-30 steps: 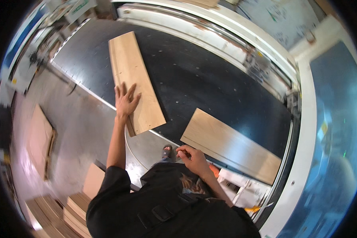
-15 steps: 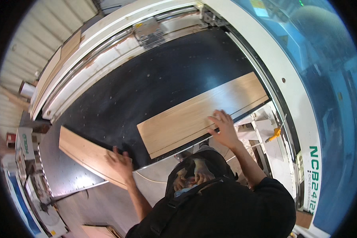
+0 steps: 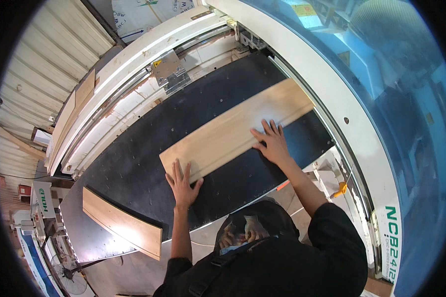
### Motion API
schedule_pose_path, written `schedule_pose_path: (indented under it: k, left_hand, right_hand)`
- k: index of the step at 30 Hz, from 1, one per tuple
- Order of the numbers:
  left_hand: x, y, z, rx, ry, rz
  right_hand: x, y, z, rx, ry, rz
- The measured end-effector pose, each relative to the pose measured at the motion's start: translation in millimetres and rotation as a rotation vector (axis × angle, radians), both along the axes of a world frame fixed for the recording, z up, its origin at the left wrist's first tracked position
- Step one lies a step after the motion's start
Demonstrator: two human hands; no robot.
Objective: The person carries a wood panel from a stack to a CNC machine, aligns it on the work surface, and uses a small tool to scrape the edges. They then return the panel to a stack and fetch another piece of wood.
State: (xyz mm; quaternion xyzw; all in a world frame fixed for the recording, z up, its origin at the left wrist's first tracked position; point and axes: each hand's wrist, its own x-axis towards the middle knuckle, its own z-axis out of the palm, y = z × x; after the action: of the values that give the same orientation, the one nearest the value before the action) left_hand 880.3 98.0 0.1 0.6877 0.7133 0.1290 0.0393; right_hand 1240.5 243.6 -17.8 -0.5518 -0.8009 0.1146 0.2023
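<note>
Bright glare on left board point(image 3: 123, 222); edges bowed, corners black.

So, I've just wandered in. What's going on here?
A person is handling a wooden board that lies flat on a black machine table. The left hand touches it near its left end, and the right hand rests farther along the near edge, fingers spread. A second board lies to the left, untouched, one end jutting past the table's edge.
</note>
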Motion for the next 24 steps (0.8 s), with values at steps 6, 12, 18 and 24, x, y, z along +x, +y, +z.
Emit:
schedule_pose_path:
  k: [6,12,18,24]
  left_hand:
    - [-10.7,116.1,-12.6,0.106,-0.025,0.184]
    - [-8.4,182.4,-27.9,0.194,-0.116,0.340]
    - [-33.4,217.0,-33.7,0.317,-0.086,0.395]
    - [-49.9,230.9,-30.7,0.332,-0.270,0.224]
  right_hand:
    - [-18.4,161.3,-4.8,0.013,0.038,0.032]
    - [-29.5,249.9,-9.1,0.050,0.052,0.047]
    - [-35.7,266.0,-14.3,0.078,0.033,-0.254]
    - [-36.0,264.2,-12.0,0.095,0.004,-0.558]
